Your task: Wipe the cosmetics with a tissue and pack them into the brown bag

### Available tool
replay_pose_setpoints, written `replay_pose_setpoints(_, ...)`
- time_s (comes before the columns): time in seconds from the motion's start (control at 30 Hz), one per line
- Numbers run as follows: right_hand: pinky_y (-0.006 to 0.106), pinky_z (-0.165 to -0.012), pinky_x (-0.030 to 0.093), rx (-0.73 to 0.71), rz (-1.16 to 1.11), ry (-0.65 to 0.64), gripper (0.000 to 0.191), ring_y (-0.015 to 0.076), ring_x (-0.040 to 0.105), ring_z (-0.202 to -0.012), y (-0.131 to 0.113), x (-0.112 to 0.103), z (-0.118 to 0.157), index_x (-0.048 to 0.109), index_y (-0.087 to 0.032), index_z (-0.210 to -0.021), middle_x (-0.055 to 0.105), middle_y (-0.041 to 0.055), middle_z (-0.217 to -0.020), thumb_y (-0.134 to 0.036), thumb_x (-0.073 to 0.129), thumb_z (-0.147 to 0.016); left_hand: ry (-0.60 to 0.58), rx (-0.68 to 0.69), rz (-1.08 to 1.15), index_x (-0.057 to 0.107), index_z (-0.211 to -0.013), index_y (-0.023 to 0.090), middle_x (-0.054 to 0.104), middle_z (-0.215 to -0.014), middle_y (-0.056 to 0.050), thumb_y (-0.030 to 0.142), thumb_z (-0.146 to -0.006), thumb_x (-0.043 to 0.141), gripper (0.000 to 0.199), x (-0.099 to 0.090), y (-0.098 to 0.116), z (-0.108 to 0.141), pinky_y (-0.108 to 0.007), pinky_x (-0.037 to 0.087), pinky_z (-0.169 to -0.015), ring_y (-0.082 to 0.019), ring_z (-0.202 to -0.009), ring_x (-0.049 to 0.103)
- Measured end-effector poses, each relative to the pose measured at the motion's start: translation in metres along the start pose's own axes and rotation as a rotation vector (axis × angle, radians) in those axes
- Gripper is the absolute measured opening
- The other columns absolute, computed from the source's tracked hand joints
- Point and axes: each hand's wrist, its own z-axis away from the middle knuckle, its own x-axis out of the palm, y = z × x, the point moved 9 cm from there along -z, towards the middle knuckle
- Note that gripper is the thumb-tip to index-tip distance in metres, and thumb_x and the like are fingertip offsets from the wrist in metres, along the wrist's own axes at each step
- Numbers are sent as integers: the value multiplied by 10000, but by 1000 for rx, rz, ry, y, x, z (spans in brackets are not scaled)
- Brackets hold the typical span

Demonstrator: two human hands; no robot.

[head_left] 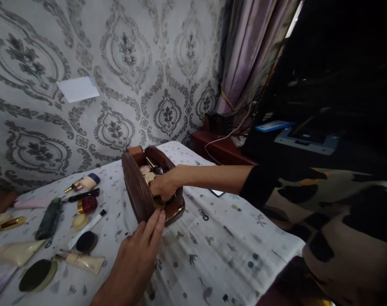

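A brown cosmetic bag (138,185) lies unzipped on the patterned white cloth, its mouth facing up and to the right. Small makeup items (149,172) show inside, among them pale round pieces and a slim stick. My right hand (164,186) reaches down into the bag; its fingertips are hidden by the bag and its contents. At the near end, my left hand (139,250) grips the zippered edge of the bag, fingers together and the thumb out of sight.
Left of the bag lie a dark green bottle (49,219), a red-and-gold jar (87,204), a black-lidded jar (86,242), a beige tube (85,262), a round compact (38,275) and several other cosmetics. A phone (217,193) lies behind my right forearm. A cable crosses the red-brown furniture (219,146).
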Motion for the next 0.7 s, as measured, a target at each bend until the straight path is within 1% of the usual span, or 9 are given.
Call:
replay_pose_setpoints(0.07, 272, -704, 425, -5, 19, -4, 282, 208, 624, -844, -3, -1, 1, 744, -101, -990, 741, 69, -907, -73, 645, -727, 8, 11, -2, 275, -1536, 158, 512, -1487, -109, -66, -749, 360, 823, 3, 0, 1, -220, 577, -624, -203, -1107, 651)
replay_pose_setpoints(0.17, 282, -713, 423, -8, 54, -13, 307, 221, 627, -864, -8, -3, 2, 738, -56, -1024, 742, 112, -945, -45, 617, -742, 25, 40, 18, 170, -1564, 148, 517, -1481, -118, -75, -726, 344, 884, 7, -1, 2, -219, 576, -608, -204, -1112, 653)
replay_pose_setpoints(0.27, 292, -724, 423, -9, 77, -24, 346, 230, 631, -881, -12, -4, 4, 720, -27, -1085, 740, 145, -994, -34, 591, -764, 43, 44, 40, 68, -1578, 152, 520, -1477, -131, -67, -755, 334, 892, 9, -3, 2, -219, 575, -603, -205, -1117, 655)
replay_pose_setpoints(0.33, 296, -733, 424, -12, 84, -30, 358, 234, 631, -895, -14, -5, 5, 712, -20, -1103, 736, 156, -1022, -29, 578, -771, 48, 38, 54, 34, -1580, 162, 519, -1476, -136, -65, -765, 335, 898, 9, -4, 2, -218, 575, -609, -205, -1116, 657)
replay_pose_setpoints(0.47, 291, -725, 428, 0, 86, -47, 344, 229, 630, -892, -15, -6, 6, 721, -27, -1075, 737, 148, -1013, -24, 564, -769, 35, 29, 86, 52, -1582, 181, 504, -1493, -122, -65, -757, 340, 909, 10, -5, 3, -210, 573, -621, -200, -1133, 654)
replay_pose_setpoints(0.57, 291, -711, 427, 34, 86, -68, 312, 221, 629, -865, -12, -5, 7, 731, -38, -1035, 740, 134, -978, -29, 564, -771, 62, 41, 95, 91, -1578, 167, 518, -1478, -133, -55, -764, 344, 880, 9, -6, 2, -211, 574, -621, -204, -1142, 654)
replay_pose_setpoints(0.7, 296, -710, 425, 78, 88, -79, 267, 210, 627, -831, -10, -7, 8, 739, -61, -990, 742, 110, -930, -43, 566, -788, 62, 38, 144, 198, -1552, 157, 524, -1468, -143, -38, -789, 347, 801, 6, -4, -1, -244, 593, -668, -215, -1148, 651)
